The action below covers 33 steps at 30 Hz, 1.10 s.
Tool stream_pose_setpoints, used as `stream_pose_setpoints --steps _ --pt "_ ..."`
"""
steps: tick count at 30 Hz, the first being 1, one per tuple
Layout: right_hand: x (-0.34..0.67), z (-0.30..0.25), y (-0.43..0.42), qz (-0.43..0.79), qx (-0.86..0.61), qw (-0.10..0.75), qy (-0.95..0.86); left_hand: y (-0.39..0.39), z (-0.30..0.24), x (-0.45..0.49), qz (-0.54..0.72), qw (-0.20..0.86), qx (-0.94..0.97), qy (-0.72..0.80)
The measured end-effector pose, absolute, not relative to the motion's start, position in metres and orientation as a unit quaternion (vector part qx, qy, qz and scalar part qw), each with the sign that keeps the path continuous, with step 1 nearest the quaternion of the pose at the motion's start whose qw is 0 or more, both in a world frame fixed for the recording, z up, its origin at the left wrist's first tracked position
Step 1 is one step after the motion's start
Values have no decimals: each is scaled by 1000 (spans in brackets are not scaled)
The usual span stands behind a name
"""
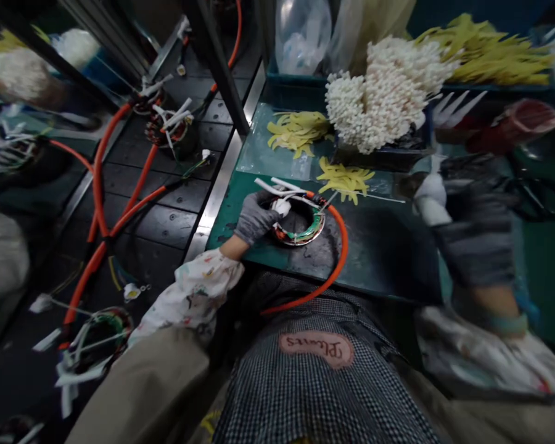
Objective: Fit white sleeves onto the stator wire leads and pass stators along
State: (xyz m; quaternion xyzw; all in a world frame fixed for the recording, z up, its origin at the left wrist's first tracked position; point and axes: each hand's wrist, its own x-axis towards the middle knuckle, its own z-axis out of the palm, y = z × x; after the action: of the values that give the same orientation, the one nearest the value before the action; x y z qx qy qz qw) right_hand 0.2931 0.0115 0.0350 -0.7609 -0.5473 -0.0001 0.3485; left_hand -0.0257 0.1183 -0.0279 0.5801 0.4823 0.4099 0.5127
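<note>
On the green work mat lies a motor stator (300, 237), a ring of copper windings with green wires, white sleeves (282, 185) and a thick orange cable (343, 246) curving to my lap. My left hand (258, 217), in a grey glove with white-covered fingertips, is closed on the ring's left side, thumb over the inner edge. A thin white cable tie (379, 197) sticks out to the right from the stator's far side. My right hand (472, 228), gloved likewise, is over the mat's right side near a dark tray. Motion smears its fingers; I cannot make out whether it holds anything.
Yellow strips (345, 179) lie behind the stator, with another yellow pile (300, 132) farther back. A heap of white tie-like pieces (383, 92) fills a dark tray. Black scissors (543, 191) lie at right. Leftward, a conveyor (166, 216) carries more stators with orange cables.
</note>
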Motion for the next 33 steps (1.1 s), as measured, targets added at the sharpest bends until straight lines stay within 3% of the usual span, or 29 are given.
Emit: stream_pose_setpoints --steps 6,12,19,33 --pt "190 2 -69 215 -624 368 -655 112 -37 -28 418 478 647 422" --pt "187 -11 -89 231 -579 354 -697 42 -34 -42 474 278 776 310" --pt "188 6 -85 138 -571 361 -725 24 -24 -48 420 192 826 323" --pt "192 19 -74 137 -592 325 -725 34 -9 -39 319 72 898 293"
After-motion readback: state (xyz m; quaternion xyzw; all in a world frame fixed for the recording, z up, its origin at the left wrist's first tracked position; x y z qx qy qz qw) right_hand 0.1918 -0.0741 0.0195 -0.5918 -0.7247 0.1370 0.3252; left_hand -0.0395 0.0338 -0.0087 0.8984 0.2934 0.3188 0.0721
